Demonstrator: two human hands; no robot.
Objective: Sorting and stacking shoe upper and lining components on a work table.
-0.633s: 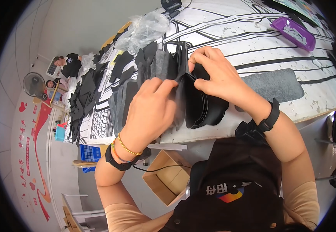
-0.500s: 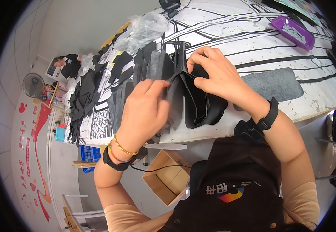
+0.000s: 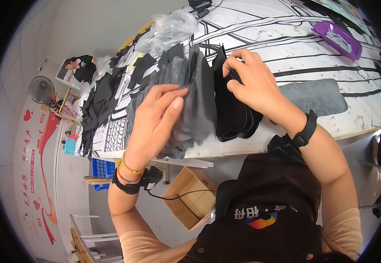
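A row of grey, soft, felt-like pieces (image 3: 201,103) stands fanned near the table's front edge. Against its left part rests my left hand (image 3: 157,111), thumb apart and fingers loosely extended along the grey pieces. Just right of that row is a bunch of black, round-ended sheet pieces (image 3: 238,118), upright and partly spread. My right hand (image 3: 256,81) has its thumb and forefinger bent at the upper edge of the black pieces, closed on them. Its fingertips are partly hidden behind the sheets. A single flat grey piece (image 3: 315,97) lies to the right, beyond my right forearm.
A purple tray (image 3: 338,39) with small pale pieces sits far right. Crumpled clear plastic (image 3: 168,33) and heaped black pieces (image 3: 98,103) are on the left. Under the table stand an open cardboard box (image 3: 186,199) and a blue crate (image 3: 102,171). Another person (image 3: 83,68) is farther off.
The black pieces, held spread open before, now stand closer together at the right. A gap has opened between them and the grey pieces. My left hand has moved slightly left and loosened.
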